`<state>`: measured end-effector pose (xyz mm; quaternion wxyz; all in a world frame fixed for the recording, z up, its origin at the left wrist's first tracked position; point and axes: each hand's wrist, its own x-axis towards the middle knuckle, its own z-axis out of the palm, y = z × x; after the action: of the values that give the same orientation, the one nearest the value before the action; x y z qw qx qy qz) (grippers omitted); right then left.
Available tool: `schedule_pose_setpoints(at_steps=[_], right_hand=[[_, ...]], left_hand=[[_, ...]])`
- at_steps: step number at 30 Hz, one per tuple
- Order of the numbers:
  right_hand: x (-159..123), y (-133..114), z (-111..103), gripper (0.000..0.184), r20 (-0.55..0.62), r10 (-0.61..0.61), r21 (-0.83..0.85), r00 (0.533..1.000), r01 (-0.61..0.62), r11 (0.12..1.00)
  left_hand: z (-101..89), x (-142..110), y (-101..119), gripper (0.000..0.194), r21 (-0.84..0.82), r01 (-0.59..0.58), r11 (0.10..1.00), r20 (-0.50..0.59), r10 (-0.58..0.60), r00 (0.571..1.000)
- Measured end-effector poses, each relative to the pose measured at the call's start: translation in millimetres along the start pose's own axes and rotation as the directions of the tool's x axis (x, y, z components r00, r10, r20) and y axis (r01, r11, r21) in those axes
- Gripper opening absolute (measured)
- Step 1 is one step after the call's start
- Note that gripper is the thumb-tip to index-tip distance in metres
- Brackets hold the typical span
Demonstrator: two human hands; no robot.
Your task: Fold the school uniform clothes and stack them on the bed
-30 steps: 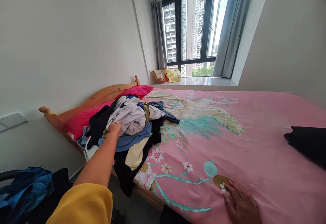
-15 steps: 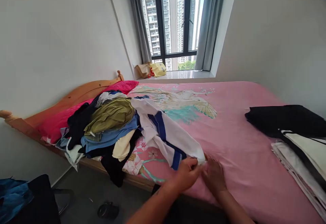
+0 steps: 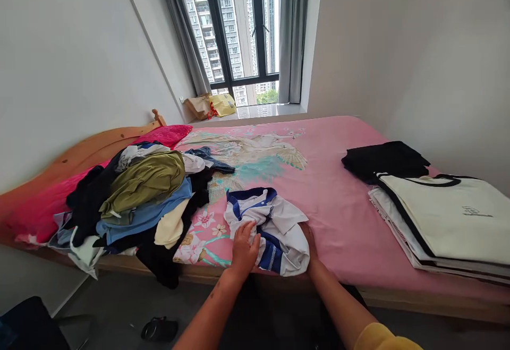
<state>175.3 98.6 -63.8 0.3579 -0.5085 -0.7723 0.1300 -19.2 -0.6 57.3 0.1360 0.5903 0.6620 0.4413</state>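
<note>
A white and blue collared shirt lies crumpled near the bed's front edge, its blue collar pointing away from me. My left hand rests on the shirt's left part, fingers apart and stretched out. Against the shirt's right edge is my right hand, its fingers extended along the cloth and partly hidden by it. To the left of both hands spreads a heap of unfolded clothes, topped by an olive garment with a blue garment below it.
On the right, a cream shirt with black trim tops a folded stack, with folded black clothing behind. Dark jeans lie beside the heap. A pink sheet covers the bed. Bags sit on the windowsill; a black object is on the floor.
The shirt, stretched out from the heap before, now lies bunched up in front of me, apart from the heap. My hands have moved apart, and the left has let go its pinch. The view has turned right.
</note>
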Motion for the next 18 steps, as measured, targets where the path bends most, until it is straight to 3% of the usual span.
schedule_pose_setpoints(at_steps=[2, 4, 7, 10, 13, 16, 18], right_hand=[[-7, -7, -8, 0.039, -0.046, -0.021, 0.052, 0.999, 0.023, 0.998], [-17, -13, -16, 0.040, -0.081, -0.003, 0.180, 0.997, 0.018, 0.983], [-30, -21, -30, 0.040, -0.075, 0.171, 0.533, 0.983, -0.105, 0.839], [-35, -27, -41, 0.043, 0.031, 0.355, 0.738, 0.934, -0.261, 0.623], [-33, -30, -43, 0.056, 0.154, 0.360, 0.768, 0.920, -0.341, 0.542], [-29, -29, -40, 0.057, 0.202, 0.360, 0.748, 0.911, -0.380, 0.544], [-28, -28, -40, 0.054, 0.247, 0.370, 0.752, 0.896, -0.418, 0.509]], left_hand=[[4.9, 26, -7, 0.050, -0.014, 0.086, 0.996, -0.004, -0.086, 0.996], [9.6, 43, -17, 0.051, -0.140, 0.277, 0.951, 0.025, -0.277, 0.961], [12.8, 54, -32, 0.025, -0.330, 0.481, 0.812, 0.123, -0.468, 0.875], [9.6, 55, -38, 0.013, -0.468, 0.516, 0.718, 0.179, -0.494, 0.851], [-1.2, 50, -39, 0.022, -0.619, 0.513, 0.595, 0.225, -0.491, 0.841], [-16.8, 33, -46, 0.023, -0.740, 0.441, 0.509, 0.075, -0.588, 0.805], [-26.0, 13, -54, 0.020, -0.751, 0.383, 0.538, -0.127, -0.687, 0.716]])
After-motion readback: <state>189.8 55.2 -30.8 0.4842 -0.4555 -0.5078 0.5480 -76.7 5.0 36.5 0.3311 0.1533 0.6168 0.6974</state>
